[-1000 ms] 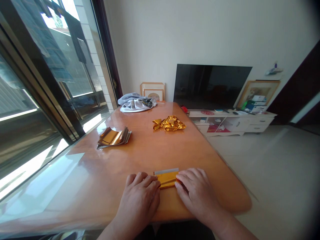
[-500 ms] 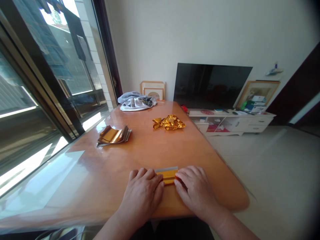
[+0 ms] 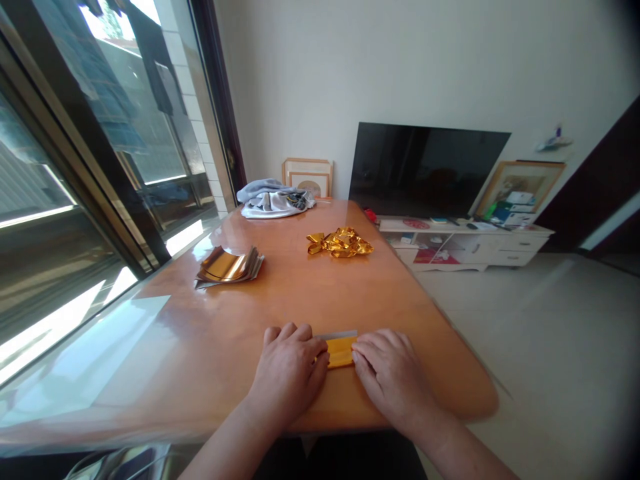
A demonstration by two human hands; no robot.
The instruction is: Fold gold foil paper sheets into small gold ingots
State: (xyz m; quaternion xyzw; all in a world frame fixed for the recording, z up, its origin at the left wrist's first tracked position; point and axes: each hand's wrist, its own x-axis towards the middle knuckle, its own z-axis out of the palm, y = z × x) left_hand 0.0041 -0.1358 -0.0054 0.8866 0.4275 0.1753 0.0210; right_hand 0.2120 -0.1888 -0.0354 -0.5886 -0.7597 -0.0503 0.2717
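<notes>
Near the table's front edge lies a folded sheet of gold foil paper (image 3: 341,351), with a pale grey strip along its far edge. My left hand (image 3: 294,363) pinches its left end between thumb and fingers. Its right end is gripped by my right hand (image 3: 391,370), fingers curled and pressed together. Both ends are hidden under my fingers. Farther off to the left sits a stack of gold foil sheets (image 3: 229,267), curled at the edges. Beyond my hands, toward the right, is a heap of shiny folded gold foil pieces (image 3: 341,242).
The wooden table (image 3: 280,300) has a rounded right corner. Bunched grey cloth (image 3: 275,199) lies at its far end. A television (image 3: 427,175) stands on a low white cabinet (image 3: 505,247) beyond. Sliding glass doors (image 3: 165,153) run along the left.
The folded gold foil now looks flatter between my hands, its raised crease less marked. My hands have barely shifted, and the view has moved slightly.
</notes>
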